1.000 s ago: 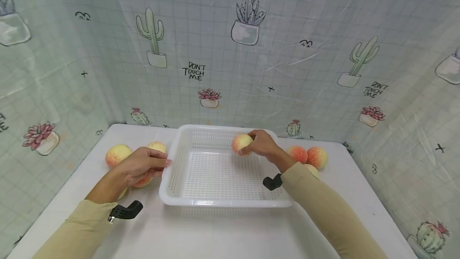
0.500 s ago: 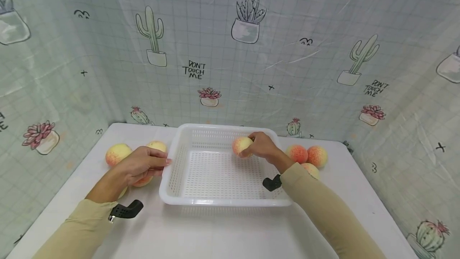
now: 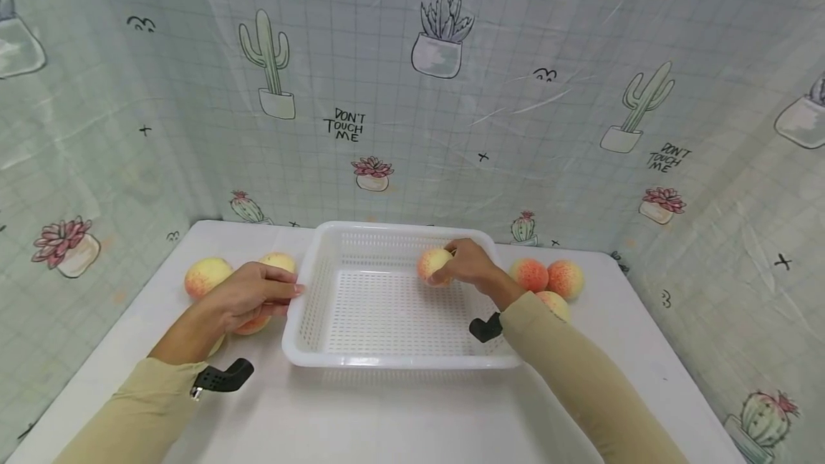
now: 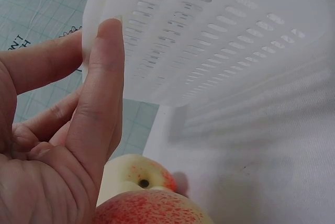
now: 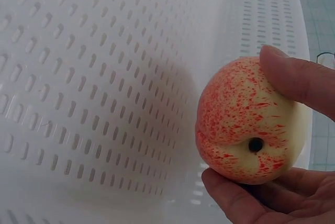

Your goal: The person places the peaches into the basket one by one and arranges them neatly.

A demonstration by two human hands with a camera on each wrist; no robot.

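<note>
A white perforated plastic basket (image 3: 402, 362) stands in the middle of the white table. My left hand (image 3: 248, 296) pinches its left rim between thumb and fingers; the left wrist view shows the thumb against the outer wall. Inside the basket's back right part, my right hand (image 3: 475, 263) holds a yellow peach with red speckles (image 3: 433, 266), low over the perforated floor. The right wrist view shows this peach (image 5: 246, 124) gripped between thumb and fingers, its dark stem hole facing the camera. Below my left hand lie more peaches (image 4: 154, 208), partly hidden by it in the head view.
Left of the basket are several peaches (image 3: 208, 278), partly behind my left hand and wrist. To its right is a group of 3 peaches (image 3: 565, 279), one partly covered by my right sleeve. A cactus-print curtain (image 3: 387, 92) surrounds the table (image 3: 399, 421) at the back and sides.
My right hand has lowered slightly with the peach inside the basket. My left hand keeps its grip on the rim. The head view has shifted a little.
</note>
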